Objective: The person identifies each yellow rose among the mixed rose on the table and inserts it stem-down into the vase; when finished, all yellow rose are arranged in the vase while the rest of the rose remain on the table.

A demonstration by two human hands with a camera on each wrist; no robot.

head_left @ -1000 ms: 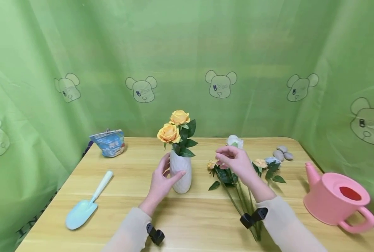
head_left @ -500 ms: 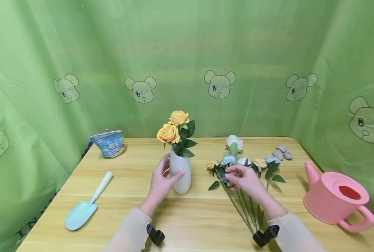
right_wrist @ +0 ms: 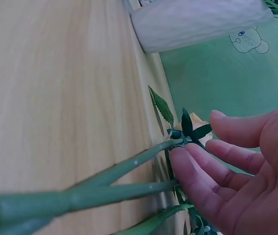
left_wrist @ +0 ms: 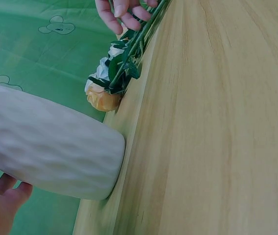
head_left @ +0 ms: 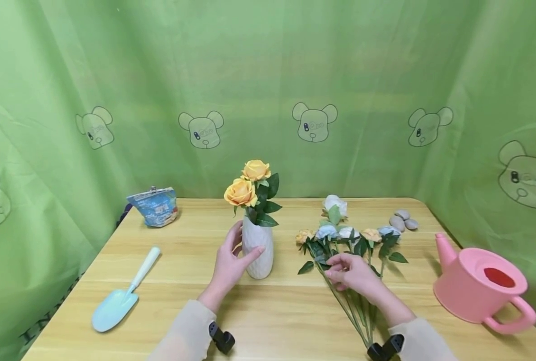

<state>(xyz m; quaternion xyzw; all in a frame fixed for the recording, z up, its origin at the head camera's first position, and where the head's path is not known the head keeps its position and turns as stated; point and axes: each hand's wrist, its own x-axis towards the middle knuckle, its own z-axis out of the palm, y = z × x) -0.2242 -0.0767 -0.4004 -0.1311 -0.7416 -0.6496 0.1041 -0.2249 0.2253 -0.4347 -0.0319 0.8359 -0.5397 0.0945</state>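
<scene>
A white textured vase (head_left: 262, 265) stands upright, holding two yellow roses (head_left: 240, 192) with dark green leaves. My left hand (head_left: 228, 259) grips its side, thumb across the front and fingers behind. To the right lies a bunch of artificial roses, with a blue rose (head_left: 327, 231), white roses (head_left: 335, 204) and peach ones (head_left: 371, 234) at the far end. Their green stems (right_wrist: 104, 198) run toward me. Over the upper stems hovers my right hand (head_left: 355, 275), fingers loosely bent; in the right wrist view thumb and fingers stay apart, fingertips right at the stems.
A light blue trowel (head_left: 116, 308) lies at the left, and a blue clipped bag (head_left: 157, 208) stands behind it. A pink watering can (head_left: 468, 286) is on the right. Several grey stones (head_left: 398, 223) sit at the back right. A green curtain (head_left: 258, 75) surrounds the wooden table.
My right hand has come down from above the blossoms toward me, to the upper stems. The left hand and vase have stayed in place.
</scene>
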